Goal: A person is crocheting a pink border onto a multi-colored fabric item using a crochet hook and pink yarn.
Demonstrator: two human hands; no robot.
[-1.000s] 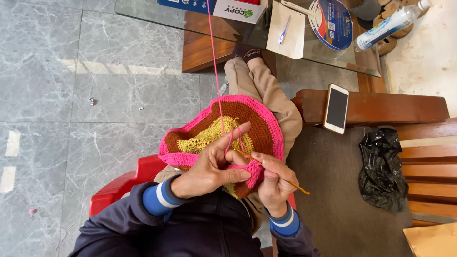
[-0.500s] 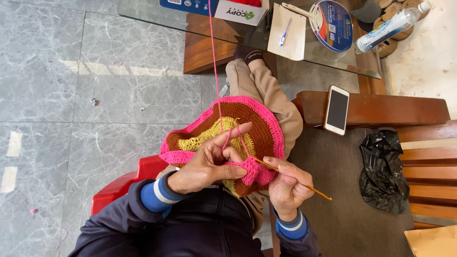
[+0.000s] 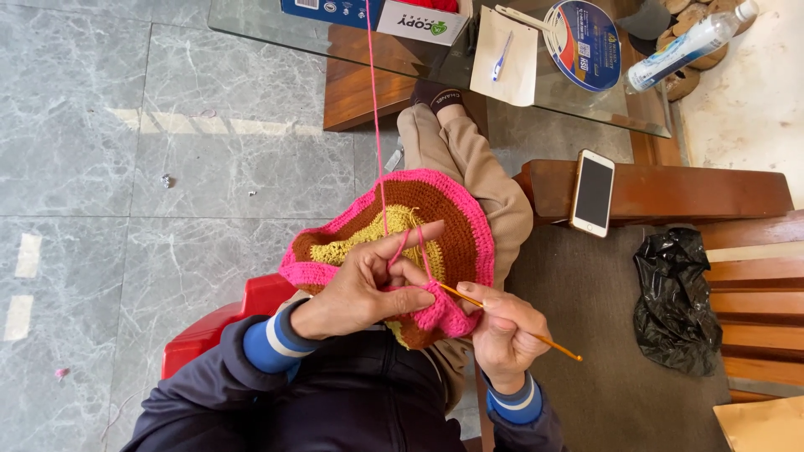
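- Left hand (image 3: 360, 289) pinches the pink edge of the round crochet piece (image 3: 435, 230); thumb and fingers are closed on the fabric, index finger raised with the pink yarn strand (image 3: 374, 109) looped over it.
- Right hand (image 3: 502, 331) is clamped on one orange crochet hook (image 3: 511, 322); its tip is at the pink border, its tail points out to the person's right.
- The crochet piece lies on the person's lap, over the bent leg in tan trousers (image 3: 473, 163). Rings: yellow centre, brown band, pink rim.
- The single yarn strand runs straight up from the work toward the glass table (image 3: 276, 21), taut.
- Open room: grey tiled floor (image 3: 126, 167) on the person's left side, bare apart from small specks. Right side is tight: wooden bench arm (image 3: 695, 192) close to the knee, table edge just ahead of the foot.
- Count on the bench: one phone (image 3: 593, 192), one black plastic bag (image 3: 678, 301).
- Count on the table: one box (image 3: 377, 12), one paper sheet (image 3: 502, 59) with one pen (image 3: 500, 57), one round disc (image 3: 586, 43), one plastic bottle (image 3: 691, 43).
- One red plastic seat (image 3: 226, 322) under the person.
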